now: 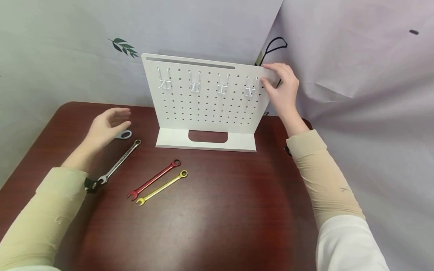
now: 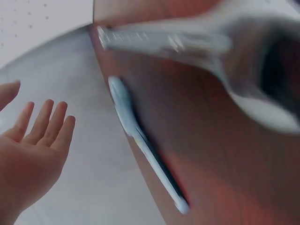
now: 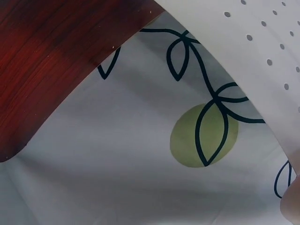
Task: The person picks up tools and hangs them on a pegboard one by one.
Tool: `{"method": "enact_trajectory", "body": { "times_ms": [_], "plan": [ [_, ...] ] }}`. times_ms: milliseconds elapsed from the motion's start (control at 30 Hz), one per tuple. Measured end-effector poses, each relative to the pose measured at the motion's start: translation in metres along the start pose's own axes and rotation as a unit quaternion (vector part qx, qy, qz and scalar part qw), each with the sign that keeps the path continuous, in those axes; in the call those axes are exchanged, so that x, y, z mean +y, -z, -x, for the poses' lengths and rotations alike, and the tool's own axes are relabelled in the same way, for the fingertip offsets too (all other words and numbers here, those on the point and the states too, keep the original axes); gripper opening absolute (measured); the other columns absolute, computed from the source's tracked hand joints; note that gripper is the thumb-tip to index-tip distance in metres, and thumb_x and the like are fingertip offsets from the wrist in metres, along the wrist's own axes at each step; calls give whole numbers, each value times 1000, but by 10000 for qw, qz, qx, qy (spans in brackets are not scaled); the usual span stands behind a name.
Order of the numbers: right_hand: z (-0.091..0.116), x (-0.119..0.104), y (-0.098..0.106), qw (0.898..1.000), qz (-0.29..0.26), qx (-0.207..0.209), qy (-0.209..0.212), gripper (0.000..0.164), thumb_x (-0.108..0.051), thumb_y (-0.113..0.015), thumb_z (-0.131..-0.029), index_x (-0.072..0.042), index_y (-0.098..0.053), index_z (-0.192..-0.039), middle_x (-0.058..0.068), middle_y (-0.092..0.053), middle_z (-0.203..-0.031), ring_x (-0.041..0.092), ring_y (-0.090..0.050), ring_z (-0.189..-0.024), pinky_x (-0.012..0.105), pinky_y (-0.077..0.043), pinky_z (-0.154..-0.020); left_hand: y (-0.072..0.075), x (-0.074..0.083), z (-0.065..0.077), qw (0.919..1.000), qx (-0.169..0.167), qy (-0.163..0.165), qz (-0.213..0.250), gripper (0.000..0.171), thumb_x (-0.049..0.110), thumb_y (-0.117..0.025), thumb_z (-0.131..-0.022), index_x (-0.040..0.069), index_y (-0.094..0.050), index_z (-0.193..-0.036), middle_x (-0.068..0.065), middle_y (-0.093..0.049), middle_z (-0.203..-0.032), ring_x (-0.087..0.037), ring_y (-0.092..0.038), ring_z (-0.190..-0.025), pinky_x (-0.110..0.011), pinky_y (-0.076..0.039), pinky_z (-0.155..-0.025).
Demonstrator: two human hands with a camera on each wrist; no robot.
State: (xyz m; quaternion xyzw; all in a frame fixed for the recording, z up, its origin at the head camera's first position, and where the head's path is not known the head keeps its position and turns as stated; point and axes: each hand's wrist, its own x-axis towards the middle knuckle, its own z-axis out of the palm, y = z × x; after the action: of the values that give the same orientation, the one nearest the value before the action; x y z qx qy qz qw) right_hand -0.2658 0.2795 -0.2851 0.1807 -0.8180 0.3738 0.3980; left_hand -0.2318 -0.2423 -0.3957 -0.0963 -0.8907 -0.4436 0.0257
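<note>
A white pegboard [image 1: 207, 105] stands upright on its flat foot at the back of the table, with several white wire hooks [image 1: 194, 81] in a row near its top. My right hand [image 1: 284, 84] pinches its upper right edge, thumb on the front face. Palm toward the board, my left hand [image 1: 103, 128] hovers with fingers spread, as the left wrist view also shows. Just beyond it lies a light blue scissor handle [image 1: 124, 134], the remainder hidden behind the hand. A silver combination wrench [image 1: 118, 162] lies close to the left wrist.
A red wrench [image 1: 156, 178] and a shorter yellow wrench [image 1: 162, 188] lie side by side on the dark red table [image 1: 210, 210], in front of the pegboard. Pale cloth [image 1: 210, 30] with printed leaves hangs behind the table and along its right side.
</note>
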Motion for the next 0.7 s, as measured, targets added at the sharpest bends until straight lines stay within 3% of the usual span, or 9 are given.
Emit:
{"method": "enact_trajectory", "body": {
  "times_ms": [100, 200, 333, 400, 467, 567, 633, 700],
  "plan": [
    [0, -1, 0, 10000, -3, 29, -22, 28, -1, -81, -91, -3, -79, -119, 16, -79, -118, 32, -67, -116, 30, -48, -107, 11, -12, 5, 9987, 158, 63, -483, 47, 23, -73, -102, 7, -61, -145, -14, -65, -139, 16, -53, -105, -4, -41, -86],
    [1, -1, -1, 10000, -12, 27, 1, 27, -2, -81, -92, -3, -79, -119, 16, -79, -118, 32, -67, -117, 30, -48, -108, 21, -23, 10, 9959, 166, 182, -865, 45, 25, -73, -102, 9, -63, -143, -15, -65, -139, -3, -59, -114, -11, -38, -84],
    [2, 0, -1, 9999, -30, 29, 93, 27, -4, -81, -93, -2, -79, -120, 17, -79, -119, 34, -67, -117, 30, -48, -108, 32, -37, 17, 9928, 27, 331, -1154, 44, 28, -71, -103, 9, -63, -142, -18, -63, -141, -32, -57, -123, -17, -37, -83],
    [2, 0, -2, 9999, -43, 41, 112, 27, -3, -80, -93, -2, -79, -120, 18, -79, -119, 34, -67, -117, 30, -48, -108, 37, -45, 20, 9917, -28, 370, -1235, 43, 28, -72, -102, 9, -65, -140, -13, -65, -136, -21, -59, -116, -16, -37, -80],
    [2, 1, -2, 9999, -37, 63, 109, 28, -3, -80, -92, -2, -79, -120, 18, -78, -119, 34, -67, -117, 30, -48, -108, 40, -52, 21, 9916, -107, 346, -1243, 43, 26, -75, -101, 7, -66, -138, 3, -69, -124, 0, -59, -107, -12, -37, -78],
    [3, 2, -2, 9999, 4, 77, 107, 28, -2, -80, -92, -1, -78, -120, 18, -78, -119, 33, -67, -117, 30, -48, -108, 44, -61, 21, 9918, -221, 303, -1221, 42, 20, -78, -98, 3, -67, -135, 15, -67, -110, 26, -48, -88, -4, -38, -72],
    [3, 2, -3, 9999, 36, 89, 109, 28, -2, -80, -92, -1, -78, -120, 18, -78, -119, 33, -67, -117, 31, -48, -109, 46, -67, 20, 9918, -373, 271, -1192, 43, 16, -79, -96, -1, -67, -133, 5, -74, -110, 31, -47, -83, 0, -39, -69],
    [3, 2, -3, 9999, 43, 110, 91, 27, -2, -81, -92, 0, -78, -119, 18, -78, -118, 33, -67, -118, 32, -48, -110, 46, -72, 19, 9911, -513, 260, -1203, 44, 14, -80, -95, -4, -66, -133, -18, -76, -117, 32, -46, -82, 2, -38, -70]
  ]
}}
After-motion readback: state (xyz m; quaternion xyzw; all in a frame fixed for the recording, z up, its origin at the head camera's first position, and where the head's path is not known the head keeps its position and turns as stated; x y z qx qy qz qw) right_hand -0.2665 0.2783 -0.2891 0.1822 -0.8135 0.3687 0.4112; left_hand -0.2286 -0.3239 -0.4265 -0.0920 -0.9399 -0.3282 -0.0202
